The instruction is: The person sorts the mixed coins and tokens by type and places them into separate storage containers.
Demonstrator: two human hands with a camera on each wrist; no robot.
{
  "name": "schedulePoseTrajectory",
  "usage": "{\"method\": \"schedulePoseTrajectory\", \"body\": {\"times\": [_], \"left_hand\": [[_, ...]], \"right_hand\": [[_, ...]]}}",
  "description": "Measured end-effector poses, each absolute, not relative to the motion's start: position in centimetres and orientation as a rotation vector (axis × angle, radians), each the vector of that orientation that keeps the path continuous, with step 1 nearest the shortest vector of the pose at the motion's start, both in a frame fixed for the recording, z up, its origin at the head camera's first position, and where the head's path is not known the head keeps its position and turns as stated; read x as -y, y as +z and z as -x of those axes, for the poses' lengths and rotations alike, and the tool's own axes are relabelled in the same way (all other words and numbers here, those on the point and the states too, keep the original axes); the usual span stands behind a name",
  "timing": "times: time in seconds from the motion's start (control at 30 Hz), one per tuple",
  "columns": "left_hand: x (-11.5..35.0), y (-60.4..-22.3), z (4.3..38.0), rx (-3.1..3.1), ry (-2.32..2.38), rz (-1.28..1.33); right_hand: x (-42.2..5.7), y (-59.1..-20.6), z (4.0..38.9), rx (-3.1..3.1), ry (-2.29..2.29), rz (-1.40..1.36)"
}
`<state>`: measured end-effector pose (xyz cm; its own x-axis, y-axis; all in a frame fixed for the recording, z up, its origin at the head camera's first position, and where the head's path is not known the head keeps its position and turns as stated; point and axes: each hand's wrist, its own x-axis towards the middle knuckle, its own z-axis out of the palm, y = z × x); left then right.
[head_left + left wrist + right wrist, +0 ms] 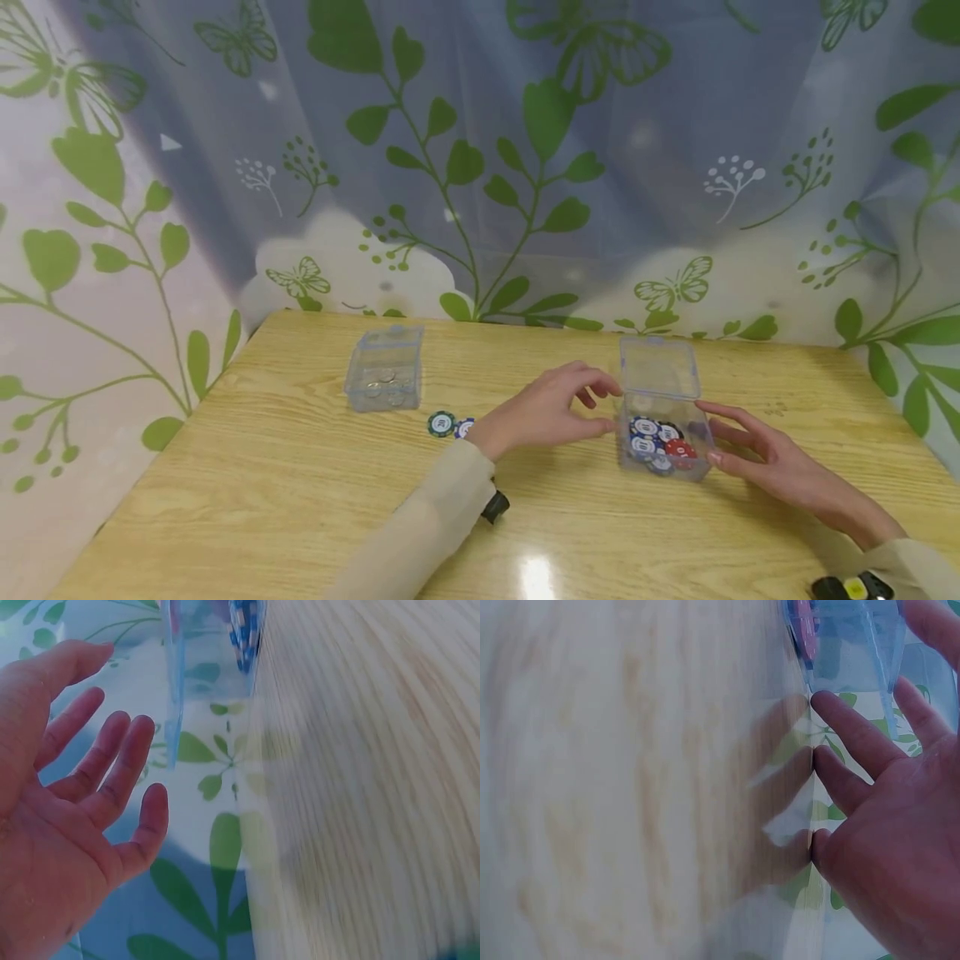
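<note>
A clear plastic box with its lid raised stands at the right of the table. Several poker chips lie inside, blue ones and a red one among them. My left hand is at the box's left side, fingers loosely bent, with nothing in its grasp; the left wrist view shows its palm bare. My right hand is at the box's right wall, thumb and forefinger right at it. In the right wrist view, this hand's other fingertips rest on the tabletop.
Farther left stands a second clear box, its lid up, with several coin-like discs inside. A green chip and a blue chip, partly behind my left wrist, lie on the wooden table. A leaf-patterned curtain hangs behind.
</note>
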<state>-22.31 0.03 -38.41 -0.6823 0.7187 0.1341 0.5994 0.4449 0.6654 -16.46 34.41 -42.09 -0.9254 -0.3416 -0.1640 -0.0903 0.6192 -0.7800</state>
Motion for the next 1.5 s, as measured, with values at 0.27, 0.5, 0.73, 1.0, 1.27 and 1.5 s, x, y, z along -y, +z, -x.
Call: {"method": "schedulePoseTrajectory", "body": {"times": [0.27,0.5,0.73,1.0,1.27,1.5], "left_hand": [[2.9,-38.5,22.0,-2.535,1.052,-1.098],[5.2,-38.9,21.6,-2.522,0.988,-1.063],[7.8,-39.3,21.1,-2.539,0.887,-1.032],[10.6,-39.4,20.7,-2.479,0.829,-1.03],[12.2,-39.4,20.1,-2.471,0.781,-0.924],[12.6,-39.4,19.7,-2.492,0.722,-0.876]], "right_hand": [[-34.5,-42.1,16.6,-2.527,-1.196,0.336],[-34.4,-42.2,16.5,-2.515,-1.205,0.325],[-34.3,-42.2,16.5,-2.513,-1.207,0.317],[-34.5,-42.1,16.6,-2.529,-1.187,0.326],[-34.4,-42.1,16.5,-2.524,-1.188,0.319],[-34.3,-42.0,16.5,-2.526,-1.19,0.314]]}}
